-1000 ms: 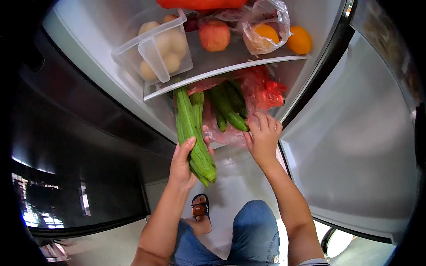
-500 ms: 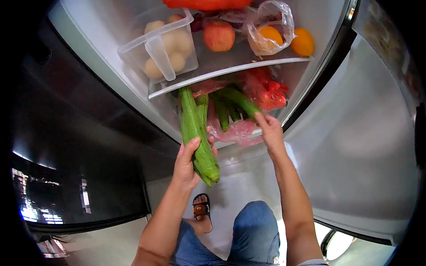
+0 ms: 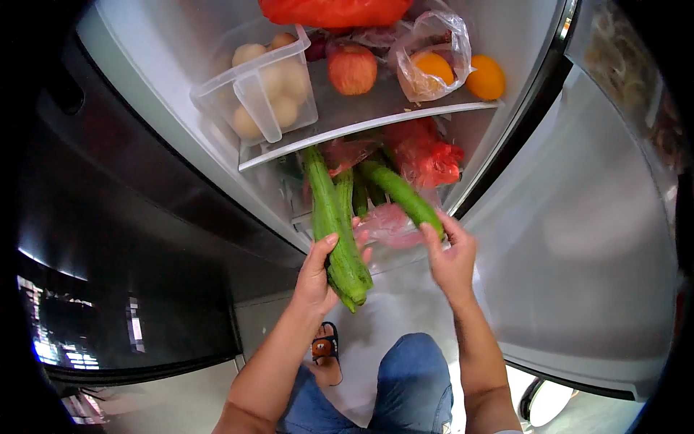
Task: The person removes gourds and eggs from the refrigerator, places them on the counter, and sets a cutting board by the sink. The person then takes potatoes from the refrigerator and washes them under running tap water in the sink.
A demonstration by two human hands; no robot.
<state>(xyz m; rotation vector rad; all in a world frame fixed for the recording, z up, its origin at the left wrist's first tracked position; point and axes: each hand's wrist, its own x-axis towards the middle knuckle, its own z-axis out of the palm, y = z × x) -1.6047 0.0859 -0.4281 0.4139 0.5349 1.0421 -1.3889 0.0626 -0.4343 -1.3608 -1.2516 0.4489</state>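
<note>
Two long ridged luffas (image 3: 335,231) lie side by side in my left hand (image 3: 316,271), which is wrapped round their lower part. Their upper ends reach back under the fridge shelf. My right hand (image 3: 452,257) pinches the near end of a cucumber (image 3: 405,194), whose far end is still among the things in the lower compartment. Behind it sit more dark green cucumbers (image 3: 360,197), partly hidden, on a pinkish plastic bag (image 3: 394,224). A red plastic bag (image 3: 432,155) is bunched at the right of this compartment.
On the shelf (image 3: 376,124) above stand a clear bin of eggs (image 3: 253,94), an apple (image 3: 352,69), an orange (image 3: 486,78) and a clear bag (image 3: 434,65) with another orange. The open fridge door (image 3: 578,239) is at right; a dark glossy panel (image 3: 137,239) is at left.
My right hand has drawn the cucumber toward me, so more of it shows. My left hand and the luffas have shifted slightly right and nearer to me.
</note>
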